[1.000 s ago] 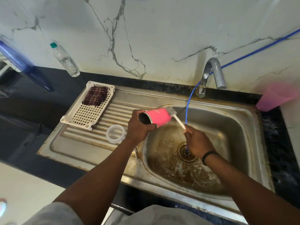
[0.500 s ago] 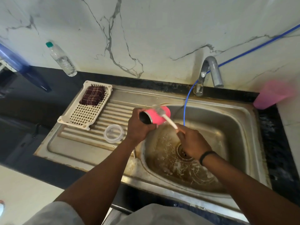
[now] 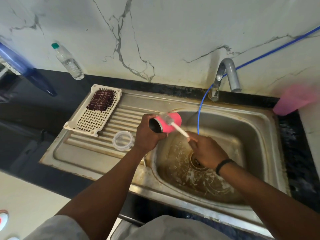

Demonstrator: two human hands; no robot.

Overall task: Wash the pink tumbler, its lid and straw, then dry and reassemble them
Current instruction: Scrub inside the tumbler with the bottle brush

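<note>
My left hand (image 3: 148, 135) grips the pink tumbler (image 3: 173, 120) on its side over the sink's left rim, dark mouth facing left. My right hand (image 3: 206, 151) holds a white-handled brush (image 3: 179, 129); its blurred bristle head lies against the tumbler's pink outer wall. The clear round lid (image 3: 123, 140) rests on the ribbed drainboard, just left of my left hand. A thin metal rod (image 3: 144, 161) lies on the drainboard edge below my left wrist; I cannot tell if it is the straw.
The steel sink basin (image 3: 251, 135) is stained brown around the drain. A tap (image 3: 226, 73) and a blue hose (image 3: 199, 116) hang over it. A white perforated tray (image 3: 90, 122) holds a folded checked cloth (image 3: 101, 100). A water bottle (image 3: 68, 62) and a pink cup (image 3: 292, 100) stand on the counter.
The brush head has slid left along the tumbler's outer wall, from its base end toward the middle. My right hand followed it up and left. The tumbler stays in my left hand.
</note>
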